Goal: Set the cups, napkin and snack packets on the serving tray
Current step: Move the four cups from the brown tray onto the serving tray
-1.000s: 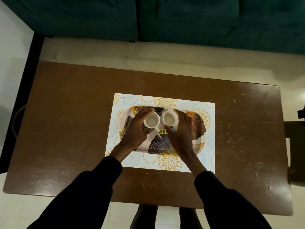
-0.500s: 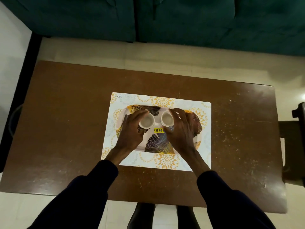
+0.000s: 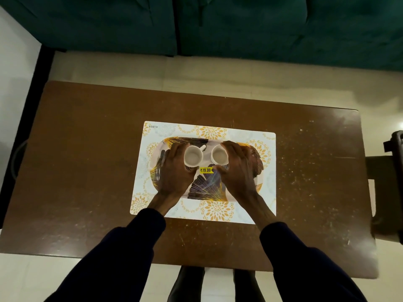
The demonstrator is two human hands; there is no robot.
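Presently, items as they lie.

Table (image 3: 87,171): brown, scuffed, long axis left to right.

Mat (image 3: 239,136): pale with gold flower prints, set at the table's middle, long axis matching the table's.

Tray (image 3: 202,190): oval, dark fan-leaf pattern, centred on the mat, long axis left to right. A yellow price sticker (image 3: 205,170) sits near its middle.

Left cup (image 3: 193,156): white, upright, mouth up, empty as far as shows. It is over the tray's far left half; its handle points far and to the right, toward the other cup. Whether its base touches the tray cannot be told.

Right cup (image 3: 219,156): white, upright, empty, over the far right half, close beside the left cup but apart from it. Its handle is hidden (probably under the fingers).

Left hand (image 3: 174,173): curled around the left cup from its outer side, fingers on the far wall, thumb on the near wall.

Right hand (image 3: 238,171): wrapped likewise around the right cup, gripping it.

Napkin and snack packets: not in view anywhere on the table.

Judgement: the cups are at or near their places, each directly under its own hand, so release needs only the fingers to open outward, left hand leftward and right hand rightward, along the tray's long axis. The near half of the tray is bare and closest to both hands for the remaining items.
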